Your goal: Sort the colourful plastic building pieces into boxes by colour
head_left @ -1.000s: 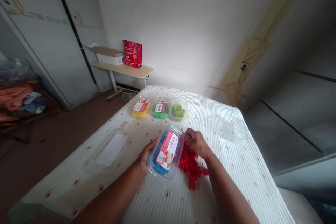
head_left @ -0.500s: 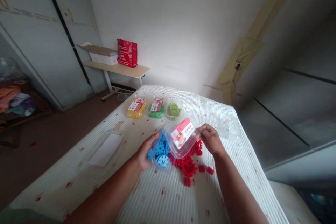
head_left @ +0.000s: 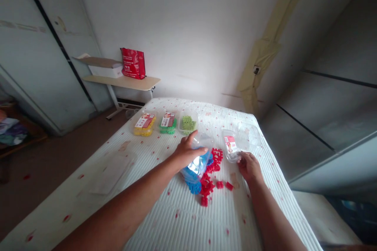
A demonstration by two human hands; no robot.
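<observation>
My left hand (head_left: 188,152) grips a clear plastic container (head_left: 204,141), tipped over toward the bed. Blue gear-shaped plastic pieces (head_left: 194,187) show inside and beneath it, beside a pile of red plastic pieces (head_left: 207,184). Two red pieces lie apart to the right of the pile. On the right, my right hand (head_left: 249,166) pinches the lower edge of a clear lid (head_left: 231,145) with a red and white label. The lid is tilted, close to another clear plastic lid or tray (head_left: 249,134).
Behind stand containers of yellow pieces (head_left: 144,125), green pieces (head_left: 168,123) and light green pieces (head_left: 188,123). At left a clear lid with a white label (head_left: 110,174) lies on the striped cover (head_left: 165,219). A side table (head_left: 129,82) bears a red bag (head_left: 133,63) and a box.
The labelled lid has come off the container and moved right in my right hand. My left hand has turned the container of blue pieces over beside the red pile.
</observation>
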